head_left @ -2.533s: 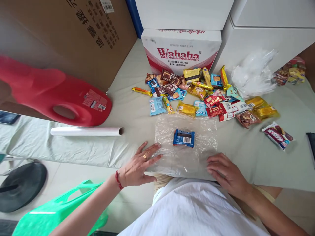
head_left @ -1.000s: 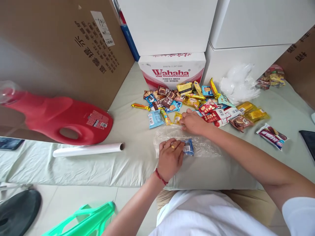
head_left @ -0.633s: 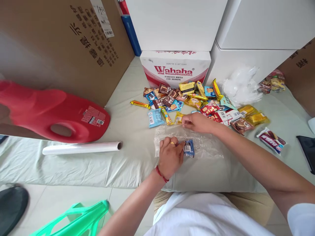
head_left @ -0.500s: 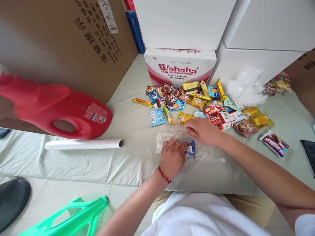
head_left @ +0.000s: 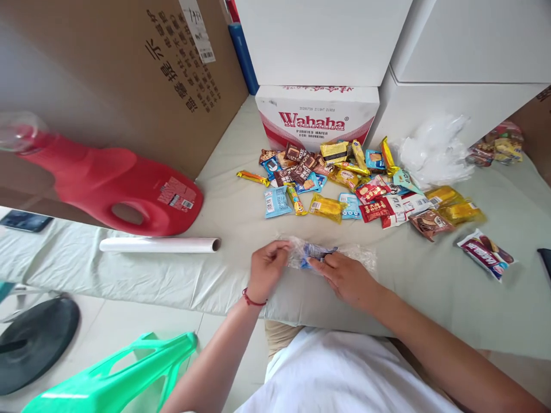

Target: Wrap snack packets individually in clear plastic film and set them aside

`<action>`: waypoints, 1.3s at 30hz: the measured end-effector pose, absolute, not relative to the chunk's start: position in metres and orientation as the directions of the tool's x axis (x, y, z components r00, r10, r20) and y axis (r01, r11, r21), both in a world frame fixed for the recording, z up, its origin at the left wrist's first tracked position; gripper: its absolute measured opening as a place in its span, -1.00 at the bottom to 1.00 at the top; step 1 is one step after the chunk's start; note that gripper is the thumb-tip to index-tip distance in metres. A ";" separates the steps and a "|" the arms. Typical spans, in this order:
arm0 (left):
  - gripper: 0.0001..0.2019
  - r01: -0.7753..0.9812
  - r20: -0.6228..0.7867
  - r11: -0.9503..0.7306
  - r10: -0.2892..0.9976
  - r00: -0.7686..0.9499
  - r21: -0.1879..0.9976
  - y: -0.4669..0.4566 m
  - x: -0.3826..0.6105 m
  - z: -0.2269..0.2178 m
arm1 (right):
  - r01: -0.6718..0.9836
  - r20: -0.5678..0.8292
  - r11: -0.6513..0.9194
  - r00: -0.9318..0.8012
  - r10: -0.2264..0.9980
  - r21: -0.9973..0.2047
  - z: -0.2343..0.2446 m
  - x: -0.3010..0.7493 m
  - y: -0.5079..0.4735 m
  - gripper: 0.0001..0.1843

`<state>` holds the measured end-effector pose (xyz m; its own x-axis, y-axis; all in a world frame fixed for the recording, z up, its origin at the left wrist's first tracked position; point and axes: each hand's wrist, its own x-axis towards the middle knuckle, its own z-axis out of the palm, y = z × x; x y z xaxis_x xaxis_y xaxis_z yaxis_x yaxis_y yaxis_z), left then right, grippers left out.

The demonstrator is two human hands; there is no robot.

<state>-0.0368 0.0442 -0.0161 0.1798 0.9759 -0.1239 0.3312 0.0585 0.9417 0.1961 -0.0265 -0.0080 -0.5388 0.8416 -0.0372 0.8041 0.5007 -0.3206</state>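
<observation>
A small blue snack packet [head_left: 316, 251] lies near the front edge of the cloth-covered surface, wrapped in crinkled clear plastic film [head_left: 297, 252]. My left hand [head_left: 267, 268] is closed, with thumb and fingers pinching the film's left end. From the right, my right hand [head_left: 348, 278] grips the packet through the film, its index finger laid along the packet's front side. Loose film sticks out to the right, past my right knuckles. Behind my hands lie several wrapped snacks, among them a yellow packet [head_left: 326, 207] and a light blue packet [head_left: 278, 202].
A white roll [head_left: 159, 245] and a red jug [head_left: 133, 189] lie to the left, before a large cardboard box [head_left: 129, 69]. At the back stand a Wahaha carton [head_left: 316, 117] and white plastic bags [head_left: 434, 152]. A purple-and-white snack packet [head_left: 486, 252] sits at right.
My left hand has moved left off the blue packet to the film's end. My right hand has come down onto the packet. The film is now gathered narrower around it.
</observation>
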 end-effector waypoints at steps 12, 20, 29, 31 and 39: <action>-0.31 0.785 -0.148 -0.007 0.981 0.125 0.620 0.074 -0.040 -0.013 | 0.863 -0.209 0.445 -0.493 0.844 -0.240 0.026 0.180 -0.018 -0.47; -0.71 0.269 -0.284 0.211 0.920 0.271 0.940 0.043 -0.027 0.013 | 0.870 -0.230 0.387 -0.462 0.856 -0.306 0.024 0.179 -0.013 -0.45; -0.69 -0.008 -0.294 0.315 0.893 0.341 0.949 0.036 0.026 0.016 | 0.796 -0.106 0.452 -0.531 0.841 -0.402 0.017 0.194 -0.035 -0.35; -0.73 0.157 -0.211 0.166 0.916 0.340 0.974 0.038 0.027 0.012 | 0.768 -0.109 0.464 -0.559 0.822 -0.441 0.017 0.195 -0.041 -0.29; -0.78 0.630 0.273 -0.389 0.921 0.278 0.672 0.026 0.049 -0.012 | 0.506 0.012 0.383 -0.592 0.806 -0.773 0.042 0.218 -0.049 -0.69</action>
